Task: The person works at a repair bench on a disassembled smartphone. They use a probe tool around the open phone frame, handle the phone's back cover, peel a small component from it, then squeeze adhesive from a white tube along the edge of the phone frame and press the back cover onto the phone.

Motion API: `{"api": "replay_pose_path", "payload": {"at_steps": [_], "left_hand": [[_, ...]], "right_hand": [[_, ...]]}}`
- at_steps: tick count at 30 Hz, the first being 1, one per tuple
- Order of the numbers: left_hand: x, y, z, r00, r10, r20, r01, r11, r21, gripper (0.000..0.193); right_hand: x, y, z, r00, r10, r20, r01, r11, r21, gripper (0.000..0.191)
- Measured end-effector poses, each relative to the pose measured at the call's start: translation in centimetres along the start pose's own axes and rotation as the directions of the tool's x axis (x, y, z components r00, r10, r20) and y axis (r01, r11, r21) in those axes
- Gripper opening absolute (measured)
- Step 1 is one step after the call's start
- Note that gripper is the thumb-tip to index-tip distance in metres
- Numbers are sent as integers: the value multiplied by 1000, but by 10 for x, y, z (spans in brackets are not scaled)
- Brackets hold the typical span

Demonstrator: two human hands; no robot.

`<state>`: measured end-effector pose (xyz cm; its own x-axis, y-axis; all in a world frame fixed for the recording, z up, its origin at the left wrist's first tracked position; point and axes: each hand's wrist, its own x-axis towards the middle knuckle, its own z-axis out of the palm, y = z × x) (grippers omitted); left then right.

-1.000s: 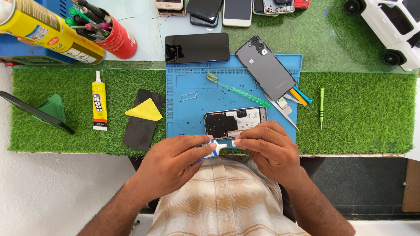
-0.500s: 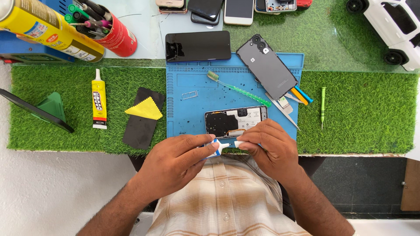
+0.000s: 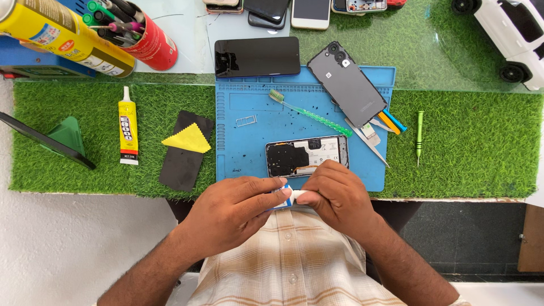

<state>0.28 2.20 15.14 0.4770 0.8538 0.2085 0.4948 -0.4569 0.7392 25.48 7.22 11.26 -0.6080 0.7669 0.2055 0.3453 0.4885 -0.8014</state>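
Tube, small, white and blue, sits pinched between both hands at the near edge of the blue mat, just over the checked shirt. Left hand comes in from the left, fingers closed on the tube's body, thumb and forefinger clamped around it. Right hand meets it from the right, fingertips closed on the white end of the tube, knuckles curled over; whether it grips a cap there I cannot tell. Just beyond the hands lies the open phone, back off, dark plate and pale parts showing, flat on the mat. Farther out on the mat, a green toothbrush lies slanted, and a small metal tray rests to its left. Grey back cover lies tilted across the mat's far right corner, tweezers and blue and orange picks near it. A black phone lies face up at the far edge. On the grass at left: glue tube, yellow cloth on a black pad, green stand. At right, a green screwdriver.
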Motion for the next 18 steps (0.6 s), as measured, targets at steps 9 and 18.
{"api": "replay_pose_path", "payload": {"at_steps": [9, 18], "left_hand": [[1, -4, -3, 999, -34, 15, 34, 999, -18, 41], [-3, -13, -6, 954, -227, 195, 286, 883, -373, 42]], "right_hand": [[-1, 3, -7, 981, -191, -34, 191, 982, -13, 26], [3, 7, -5, 935, -343, 91, 354, 921, -162, 22]]}}
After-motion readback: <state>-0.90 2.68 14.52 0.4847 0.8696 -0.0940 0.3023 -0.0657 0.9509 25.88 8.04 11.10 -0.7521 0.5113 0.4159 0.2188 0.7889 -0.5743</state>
